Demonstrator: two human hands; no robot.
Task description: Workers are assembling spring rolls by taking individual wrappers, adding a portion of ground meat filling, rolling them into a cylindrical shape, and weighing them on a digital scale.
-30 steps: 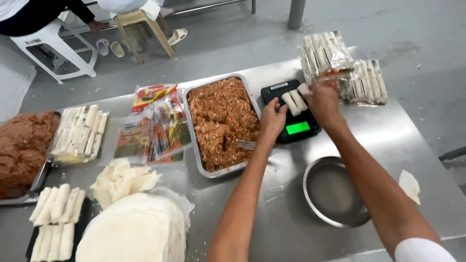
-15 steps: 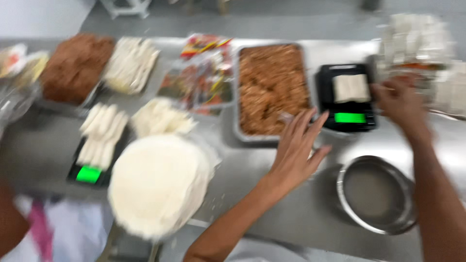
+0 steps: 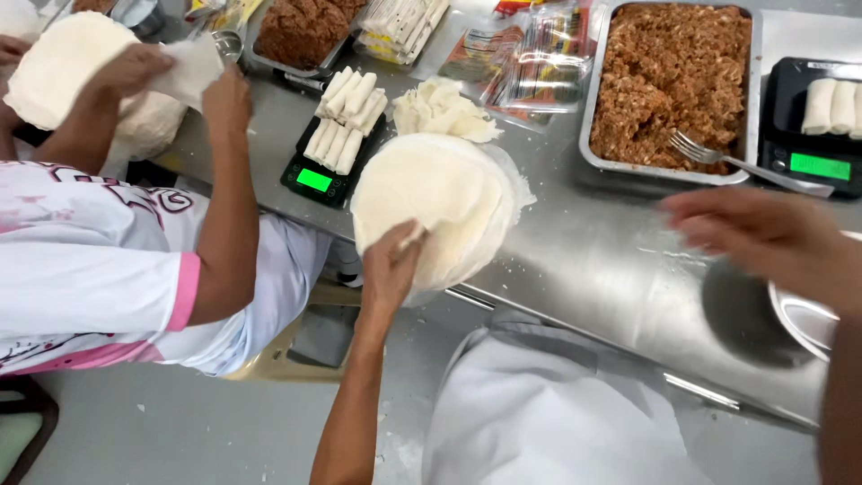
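Head view: a wrapper is being pinched off the stack point(image 3: 435, 207) by closed left fingers point(image 3: 404, 247); right hand point(image 3: 772, 242), blurred, grip untellable, beside it.

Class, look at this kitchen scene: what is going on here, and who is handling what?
A person at a steel table pinches the near edge of a round wrapper stack with the left hand. The right hand, blurred, hovers open above a metal bowl. Behind sit a filling tray with a fork, and two scales carrying finished rolls. To the left, a co-worker's hands peel a wrapper off a second stack.
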